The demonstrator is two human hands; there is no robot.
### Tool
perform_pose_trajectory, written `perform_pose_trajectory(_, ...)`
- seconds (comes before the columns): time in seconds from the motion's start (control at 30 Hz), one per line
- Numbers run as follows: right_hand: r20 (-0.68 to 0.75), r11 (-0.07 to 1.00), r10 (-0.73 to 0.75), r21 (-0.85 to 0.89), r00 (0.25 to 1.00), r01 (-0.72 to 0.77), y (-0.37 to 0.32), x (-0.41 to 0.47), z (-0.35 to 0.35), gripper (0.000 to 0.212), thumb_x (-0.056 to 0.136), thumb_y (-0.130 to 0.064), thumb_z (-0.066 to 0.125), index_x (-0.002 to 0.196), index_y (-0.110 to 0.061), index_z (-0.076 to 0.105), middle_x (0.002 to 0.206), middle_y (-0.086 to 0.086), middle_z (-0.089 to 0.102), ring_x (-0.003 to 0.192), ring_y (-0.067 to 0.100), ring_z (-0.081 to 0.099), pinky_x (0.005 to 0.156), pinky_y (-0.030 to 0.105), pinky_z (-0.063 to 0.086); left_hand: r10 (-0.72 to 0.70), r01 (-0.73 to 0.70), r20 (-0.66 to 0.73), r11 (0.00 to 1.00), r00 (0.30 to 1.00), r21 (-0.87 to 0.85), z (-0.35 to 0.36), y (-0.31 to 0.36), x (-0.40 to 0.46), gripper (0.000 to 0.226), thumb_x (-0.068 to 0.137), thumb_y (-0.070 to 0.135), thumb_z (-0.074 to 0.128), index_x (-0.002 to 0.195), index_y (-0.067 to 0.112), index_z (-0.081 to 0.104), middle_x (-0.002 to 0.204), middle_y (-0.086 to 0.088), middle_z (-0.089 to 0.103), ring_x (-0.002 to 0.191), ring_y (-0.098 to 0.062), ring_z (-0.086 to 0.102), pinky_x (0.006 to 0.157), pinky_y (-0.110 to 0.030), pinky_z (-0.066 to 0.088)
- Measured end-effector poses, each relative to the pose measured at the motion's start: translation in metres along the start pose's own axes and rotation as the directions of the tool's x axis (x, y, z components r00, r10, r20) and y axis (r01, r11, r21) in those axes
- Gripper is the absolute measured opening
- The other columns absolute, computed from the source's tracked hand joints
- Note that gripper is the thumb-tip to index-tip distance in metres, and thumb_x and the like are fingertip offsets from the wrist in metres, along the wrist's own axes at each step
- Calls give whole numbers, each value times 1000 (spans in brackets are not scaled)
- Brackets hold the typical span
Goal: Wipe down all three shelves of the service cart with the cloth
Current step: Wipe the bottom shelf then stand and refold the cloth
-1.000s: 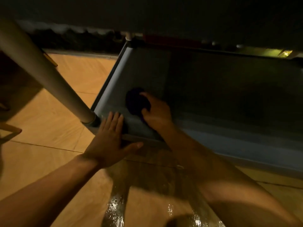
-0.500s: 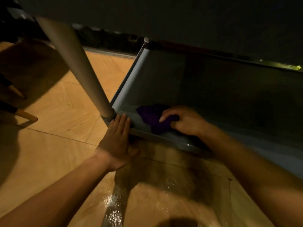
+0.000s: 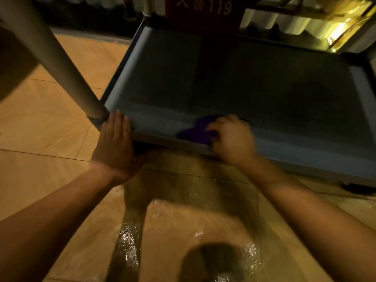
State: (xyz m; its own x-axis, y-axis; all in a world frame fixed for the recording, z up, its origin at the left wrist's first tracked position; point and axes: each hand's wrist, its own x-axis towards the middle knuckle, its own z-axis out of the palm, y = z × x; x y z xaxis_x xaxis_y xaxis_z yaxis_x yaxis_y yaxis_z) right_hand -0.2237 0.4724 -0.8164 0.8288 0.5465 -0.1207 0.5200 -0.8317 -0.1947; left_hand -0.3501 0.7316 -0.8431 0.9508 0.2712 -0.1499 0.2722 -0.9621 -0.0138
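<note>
Dim amber light falls on a wet tiled floor (image 3: pixel 183 220) where the service cart's bottom shelf (image 3: pixel 254 82) sits low. Flat and spread, the left hand (image 3: pixel 115 145) braces the shelf's near corner just beside the cart leg (image 3: pixel 61 58), likely to stop the cart rolling. Well to its right, the right hand (image 3: pixel 232 139) presses the purple cloth (image 3: pixel 195 132) against the near rim, fingers curled over it.

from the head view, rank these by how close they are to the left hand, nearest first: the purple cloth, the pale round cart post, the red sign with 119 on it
From the left hand, flat on the shelf's front left corner:
1. Pale round cart post: its base sits right beside the fingertips.
2. Purple cloth: to the right on the grey bottom shelf, under the right hand.
3. Red sign with 119: beyond the shelf's back edge.
</note>
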Motion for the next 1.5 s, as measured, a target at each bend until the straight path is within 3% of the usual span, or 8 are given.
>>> perform_pose_trajectory(0.1, -82, 975, 208, 100, 975, -200, 42, -13, -17, 42, 78, -14, 61, 116, -28, 70, 120, 10, 65, 114, 37, 55, 93, 50, 49, 28, -30, -14, 992, 999, -119, -14, 20, 4, 99, 80, 66, 45, 152, 0, 25, 160, -25, 23, 149, -44, 15, 121, -61, 15)
perform_pose_trajectory(0.27, -75, 990, 67, 132, 995, -57, -32, 22, 1, 43, 85, -49, 53, 126, -36, 59, 134, 5, 55, 125, 32, 48, 101, 56, 42, 41, -93, -126, 892, 991, -442, -9, 92, 15, 81, 91, 51, 36, 157, 7, 23, 164, -18, 22, 153, -37, 13, 123, -53, 11)
perform_pose_trajectory(0.53, -19, 799, 594, -96, 804, -593, 172, -74, -44, 55, 90, -39, 63, 139, -20, 46, 136, 23, 46, 123, 47, 46, 95, 58, 48, 83, -104, -104, 969, 991, -224, -1, 87, 20, 82, 94, 59, 15, 147, 2, 41, 157, -27, 33, 148, -44, 23, 119, -59, 20)
perform_pose_trajectory(0.73, -127, 971, 234, -25, 964, -239, 73, -26, -6, 52, 88, -50, 55, 138, -35, 51, 145, 10, 47, 129, 37, 45, 96, 50, 44, 342, -366, -169, 921, 924, -133, 14, 179, 13, 75, 94, 50, 33, 153, 5, 31, 163, -19, 25, 152, -35, 19, 120, -55, 18)
perform_pose_trajectory(0.87, -140, 937, 332, -66, 933, -344, 134, -72, -10, 46, 88, -36, 57, 133, -36, 54, 139, 12, 48, 126, 39, 45, 92, 52, 49, 375, -392, -178, 917, 910, -72, 20, 171, 17, 79, 93, 44, 53, 153, 3, 25, 161, -23, 27, 149, -39, 24, 118, -54, 20)
perform_pose_trajectory(1.13, -145, 602, 797, 103, 587, -792, 251, -100, -73, 33, 94, -28, 51, 123, -17, 62, 123, 21, 63, 112, 43, 61, 88, 48, 53, 326, -320, 26, 939, 945, -126, 5, 178, 15, 83, 94, 48, 51, 155, 1, 20, 162, -24, 22, 150, -41, 20, 121, -55, 18)
perform_pose_trajectory(1.33, -73, 316, 912, 752, 403, -579, 144, -152, -121, 44, 80, -31, 69, 122, -21, 59, 115, 9, 71, 106, 28, 67, 91, 37, 53, 428, -363, 343, 900, 836, -240, -95, 180, 0, 72, 98, 36, 54, 158, 16, 19, 166, -11, 20, 152, -29, 20, 122, -45, 17)
perform_pose_trajectory(1.5, 184, -76, 939, 935, 291, -346, 49, -230, -177, 35, 74, -30, 80, 102, -22, 61, 96, -2, 71, 90, 19, 69, 87, 35, 55, 559, 86, 510, 615, 653, -784, -240, 264, -94, 38, 97, 30, 61, 134, 21, 56, 116, 4, 67, 110, -13, 64, 102, -32, 47)
